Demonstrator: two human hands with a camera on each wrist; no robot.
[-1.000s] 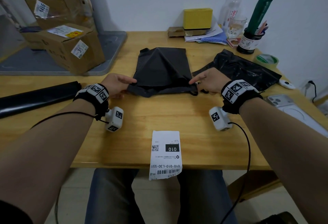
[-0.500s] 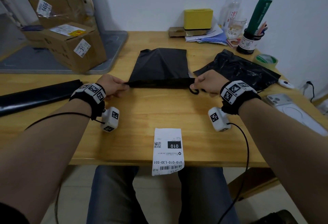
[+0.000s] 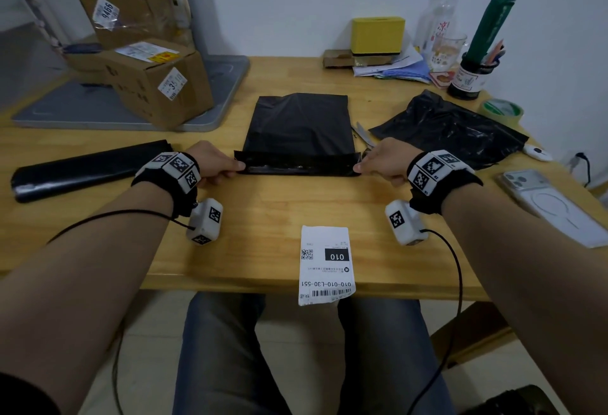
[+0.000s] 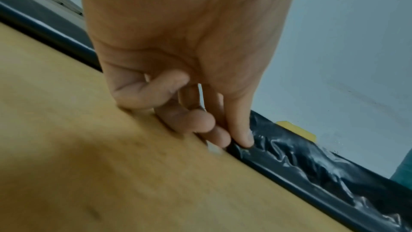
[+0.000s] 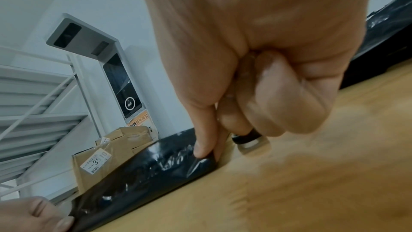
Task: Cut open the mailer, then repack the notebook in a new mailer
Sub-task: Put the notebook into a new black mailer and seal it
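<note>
Centrally in the head view, the black mailer lies flat; left hand and right hand pinch its folded near flap's ends. Contents hidden.

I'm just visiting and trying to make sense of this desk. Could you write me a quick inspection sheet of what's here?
Surface: wooden table, lit evenly.
Job's things: new black mailer lies flat, its near flap folded over; crumpled old mailer to its right; shipping label overhangs the near edge.
Clutter: mailer roll, scissors, tape roll, phone, pen cup, yellow box.
Hands: left hand and right hand each pinch one end of the flap; right also holds a small dark cylinder.
Cables: black wrist-camera cable trails off the edge.
Surroundings: cardboard boxes on a grey platform, white wall.
</note>
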